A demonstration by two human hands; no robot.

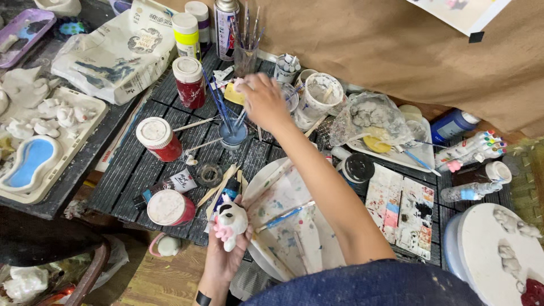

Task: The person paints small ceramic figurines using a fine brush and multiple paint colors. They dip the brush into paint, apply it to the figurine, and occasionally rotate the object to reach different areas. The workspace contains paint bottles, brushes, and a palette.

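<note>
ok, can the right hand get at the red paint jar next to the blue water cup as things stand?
Probably yes. The right hand is above the blue water cup, and the red paint jar stands just beside it, lid on. Only the brushes leaning out of the cup lie between them, so it might brush those.

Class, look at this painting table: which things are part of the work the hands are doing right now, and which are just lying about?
In use:
- left hand holding the small white figurine
- right hand reaching over the small cup of blue water with brushes
- paint-smeared palette plate

Lying about:
- red paint jars
- spray can
- tray of white clay shapes
- blue bottle
</note>
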